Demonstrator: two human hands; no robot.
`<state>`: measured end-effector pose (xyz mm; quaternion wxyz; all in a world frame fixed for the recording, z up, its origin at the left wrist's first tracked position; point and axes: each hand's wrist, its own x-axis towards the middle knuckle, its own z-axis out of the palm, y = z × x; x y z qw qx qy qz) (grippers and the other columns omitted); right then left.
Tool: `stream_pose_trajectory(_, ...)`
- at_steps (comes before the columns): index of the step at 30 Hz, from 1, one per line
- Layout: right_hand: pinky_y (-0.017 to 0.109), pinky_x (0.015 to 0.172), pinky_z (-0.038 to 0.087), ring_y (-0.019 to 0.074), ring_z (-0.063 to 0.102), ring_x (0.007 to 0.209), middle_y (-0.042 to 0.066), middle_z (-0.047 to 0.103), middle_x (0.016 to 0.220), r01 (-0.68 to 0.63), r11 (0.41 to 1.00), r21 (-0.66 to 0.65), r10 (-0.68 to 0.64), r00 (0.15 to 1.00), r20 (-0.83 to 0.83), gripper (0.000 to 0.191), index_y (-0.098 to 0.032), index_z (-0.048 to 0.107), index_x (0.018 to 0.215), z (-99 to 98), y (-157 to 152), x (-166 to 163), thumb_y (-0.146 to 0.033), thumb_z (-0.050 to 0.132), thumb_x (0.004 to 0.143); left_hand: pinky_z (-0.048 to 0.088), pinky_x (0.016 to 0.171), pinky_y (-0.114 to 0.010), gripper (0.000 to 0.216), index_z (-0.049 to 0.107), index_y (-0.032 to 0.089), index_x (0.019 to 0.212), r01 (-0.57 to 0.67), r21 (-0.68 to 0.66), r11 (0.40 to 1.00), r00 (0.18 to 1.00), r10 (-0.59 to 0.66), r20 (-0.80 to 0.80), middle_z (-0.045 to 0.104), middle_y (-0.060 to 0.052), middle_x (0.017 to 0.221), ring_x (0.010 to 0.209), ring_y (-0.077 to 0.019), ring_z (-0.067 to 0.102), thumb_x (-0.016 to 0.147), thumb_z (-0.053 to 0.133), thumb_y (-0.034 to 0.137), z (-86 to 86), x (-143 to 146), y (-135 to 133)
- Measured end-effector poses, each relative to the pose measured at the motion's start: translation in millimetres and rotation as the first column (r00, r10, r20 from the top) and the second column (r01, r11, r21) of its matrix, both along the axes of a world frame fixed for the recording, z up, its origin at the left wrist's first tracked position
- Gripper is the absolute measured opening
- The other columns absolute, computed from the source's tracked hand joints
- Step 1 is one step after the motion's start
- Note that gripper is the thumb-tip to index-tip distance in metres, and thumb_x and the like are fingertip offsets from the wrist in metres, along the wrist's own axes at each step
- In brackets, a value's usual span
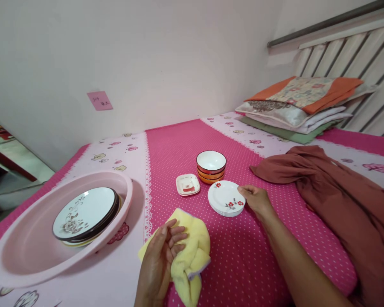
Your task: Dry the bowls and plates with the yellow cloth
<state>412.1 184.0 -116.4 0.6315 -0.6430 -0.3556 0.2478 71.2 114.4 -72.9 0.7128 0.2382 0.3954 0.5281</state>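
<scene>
My right hand (256, 199) pinches the right rim of the top small white plate (224, 194), which has red flowers on it. That plate rests on a stack of similar ones. Palm up, my left hand (164, 251) has its fingers loosely spread and slightly curled against a crumpled yellow cloth (195, 243). The cloth lies behind and beside the fingers, and I see no grip on it. Just behind the plates stands a stack of orange bowls (211, 164) with white insides. Small square dishes (187, 185) with a red print sit to the left of the bowls.
On the left, a pink basin (25, 238) holds stacked larger plates (85, 213). A reddish-brown garment (326, 200) lies to the right. Folded cushions and cloths (301, 106) are piled by the radiator (368, 72). A pink dotted bedspread (176, 140) runs up to the wall.
</scene>
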Motion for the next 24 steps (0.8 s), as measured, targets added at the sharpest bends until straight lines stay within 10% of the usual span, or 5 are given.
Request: stream_pose_trajectory(24, 0.03, 0.049, 0.042, 0.0168, 0.053, 0.049, 0.001, 0.063, 0.052, 0.129, 0.988, -0.084, -0.123, 0.989, 0.082, 0.031, -0.017, 0.075, 0.071, -12.8, 6.2, -7.9, -0.045, 0.076, 0.058, 0.063, 0.071, -0.027, 0.037, 0.075, 0.009, 0.116, -0.028, -0.015, 0.999, 1.0, 0.029, 0.008, 0.08, -0.017, 0.104, 0.087, -0.0219, 0.077, 0.088, 0.081, 0.033, 1.9, 3.9, -0.4)
